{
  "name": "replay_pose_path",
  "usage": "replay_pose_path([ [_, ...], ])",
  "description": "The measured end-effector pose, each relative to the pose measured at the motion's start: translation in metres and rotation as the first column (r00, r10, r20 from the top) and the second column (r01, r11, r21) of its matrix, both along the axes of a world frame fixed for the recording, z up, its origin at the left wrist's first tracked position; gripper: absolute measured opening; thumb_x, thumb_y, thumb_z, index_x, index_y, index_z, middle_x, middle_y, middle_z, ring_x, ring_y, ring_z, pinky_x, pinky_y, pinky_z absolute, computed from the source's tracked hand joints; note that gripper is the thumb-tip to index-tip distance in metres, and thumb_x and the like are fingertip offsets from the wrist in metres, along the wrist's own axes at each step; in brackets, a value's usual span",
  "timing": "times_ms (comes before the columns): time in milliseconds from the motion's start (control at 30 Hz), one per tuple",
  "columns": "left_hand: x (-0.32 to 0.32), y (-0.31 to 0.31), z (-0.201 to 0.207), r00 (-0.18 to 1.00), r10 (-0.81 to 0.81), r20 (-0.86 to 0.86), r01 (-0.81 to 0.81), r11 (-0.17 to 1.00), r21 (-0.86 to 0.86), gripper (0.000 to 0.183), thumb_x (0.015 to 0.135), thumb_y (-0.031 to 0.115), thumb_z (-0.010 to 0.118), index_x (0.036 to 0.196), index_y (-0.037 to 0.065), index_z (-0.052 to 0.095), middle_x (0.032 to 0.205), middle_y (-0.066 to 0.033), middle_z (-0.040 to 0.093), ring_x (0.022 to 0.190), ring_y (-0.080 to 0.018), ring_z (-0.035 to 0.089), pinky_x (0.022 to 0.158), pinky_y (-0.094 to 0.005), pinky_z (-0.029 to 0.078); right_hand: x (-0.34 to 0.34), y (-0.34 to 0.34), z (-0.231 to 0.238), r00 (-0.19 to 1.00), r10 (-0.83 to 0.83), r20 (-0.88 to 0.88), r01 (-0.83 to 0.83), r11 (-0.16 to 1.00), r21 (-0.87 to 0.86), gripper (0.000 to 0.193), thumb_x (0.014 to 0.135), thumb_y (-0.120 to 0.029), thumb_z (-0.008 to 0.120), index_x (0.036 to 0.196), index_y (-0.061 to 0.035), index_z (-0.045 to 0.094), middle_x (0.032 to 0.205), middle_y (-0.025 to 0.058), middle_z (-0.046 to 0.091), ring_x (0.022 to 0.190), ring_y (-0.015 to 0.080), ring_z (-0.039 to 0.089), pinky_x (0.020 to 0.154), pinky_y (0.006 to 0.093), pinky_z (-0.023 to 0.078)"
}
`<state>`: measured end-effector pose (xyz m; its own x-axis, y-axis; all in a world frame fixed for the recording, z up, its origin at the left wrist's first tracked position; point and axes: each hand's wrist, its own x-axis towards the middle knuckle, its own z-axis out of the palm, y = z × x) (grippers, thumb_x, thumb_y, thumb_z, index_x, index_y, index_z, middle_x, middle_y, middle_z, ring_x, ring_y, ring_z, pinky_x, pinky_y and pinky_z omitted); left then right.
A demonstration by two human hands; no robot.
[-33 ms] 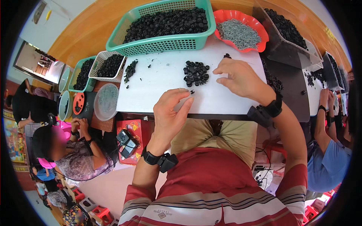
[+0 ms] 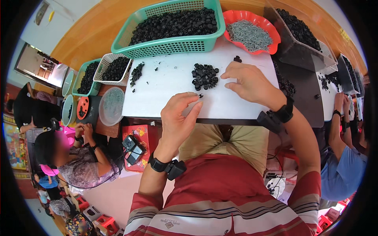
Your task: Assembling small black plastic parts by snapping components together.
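Observation:
On the white work surface (image 2: 157,96) lies a heap of small black round parts (image 2: 204,76). My left hand (image 2: 179,114) is just in front of it, thumb and forefinger apart. One small black part (image 2: 201,95) sits right by that forefinger's tip; whether they touch I cannot tell. To the right of the heap, my right hand (image 2: 250,84) hovers with its thumb and forefinger spread and nothing visible between them. A few black pieces (image 2: 237,59) lie just beyond its knuckles. Some of the right hand's fingers are hidden behind the others.
Behind the surface stand a green basket (image 2: 165,44) of black parts, a red bowl (image 2: 275,39) of metal screws or pins and a clear bin (image 2: 293,49). Smaller black bits (image 2: 136,74) lie to the left. Co-workers sit on both sides.
My right hand has shifted very slightly to the left, toward the heap. Otherwise the two frames look the same.

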<state>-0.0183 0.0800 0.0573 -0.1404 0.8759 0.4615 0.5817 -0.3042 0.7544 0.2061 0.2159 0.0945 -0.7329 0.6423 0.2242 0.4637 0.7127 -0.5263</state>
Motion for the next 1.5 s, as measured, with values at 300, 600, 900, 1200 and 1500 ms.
replay_pose_path([
  [300,0.008,-0.005,-0.001,0.999,0.013,-0.044,-0.013,1.000,-0.020,0.017,0.087,0.006,0.075,0.103,0.002,0.074,0.105,-0.0123,0.073,0.090,-0.0182,0.068,0.077,-0.0283,0.054,-0.011,-0.011,-0.011,0.995,-0.030,0.092,0.032,0.999,-0.027,0.026,0.089,-0.014,0.068,0.115,-0.0083,0.072,0.114,0.0103,0.064,0.093,0.0351,0.066,0.082,0.0459,0.052],
  [600,0.020,0.001,0.001,0.998,0.005,-0.060,-0.006,1.000,-0.023,0.015,0.086,0.007,0.076,0.100,0.002,0.074,0.103,-0.0134,0.073,0.090,-0.0239,0.069,0.077,-0.0321,0.055,-0.005,-0.014,-0.018,1.000,-0.022,0.018,0.022,1.000,-0.004,0.021,0.090,-0.016,0.068,0.108,-0.0067,0.073,0.110,0.0116,0.065,0.092,0.0359,0.066,0.082,0.0463,0.052],
  [900,0.024,0.002,-0.004,0.993,0.017,-0.120,-0.023,0.999,-0.048,0.016,0.088,0.007,0.076,0.102,0.000,0.074,0.103,-0.0126,0.072,0.088,-0.0186,0.068,0.076,-0.0281,0.054,-0.016,-0.016,-0.025,0.998,-0.067,0.003,0.067,0.998,0.015,0.021,0.089,-0.019,0.069,0.105,-0.0060,0.074,0.106,0.0127,0.066,0.091,0.0368,0.066,0.079,0.0474,0.051],
  [1200,0.027,0.003,-0.005,0.996,0.014,-0.089,-0.020,0.997,-0.068,0.015,0.088,0.006,0.076,0.101,0.000,0.074,0.102,-0.0113,0.072,0.086,-0.0161,0.068,0.075,-0.0270,0.054,-0.016,-0.016,-0.027,0.996,-0.094,0.009,0.094,0.995,0.027,0.021,0.089,-0.024,0.069,0.098,-0.0051,0.074,0.101,0.0123,0.066,0.089,0.0363,0.066,0.076,0.0474,0.050],
  [1500,0.029,0.001,-0.011,0.996,0.028,-0.082,-0.034,0.997,-0.066,0.014,0.088,0.006,0.076,0.101,0.000,0.074,0.103,-0.0119,0.072,0.088,-0.0164,0.068,0.078,-0.0271,0.054,-0.024,-0.021,-0.027,0.991,-0.131,0.028,0.130,0.991,0.040,0.023,0.088,-0.027,0.069,0.092,-0.0042,0.072,0.096,0.0145,0.067,0.087,0.0379,0.067,0.074,0.0486,0.051],
])
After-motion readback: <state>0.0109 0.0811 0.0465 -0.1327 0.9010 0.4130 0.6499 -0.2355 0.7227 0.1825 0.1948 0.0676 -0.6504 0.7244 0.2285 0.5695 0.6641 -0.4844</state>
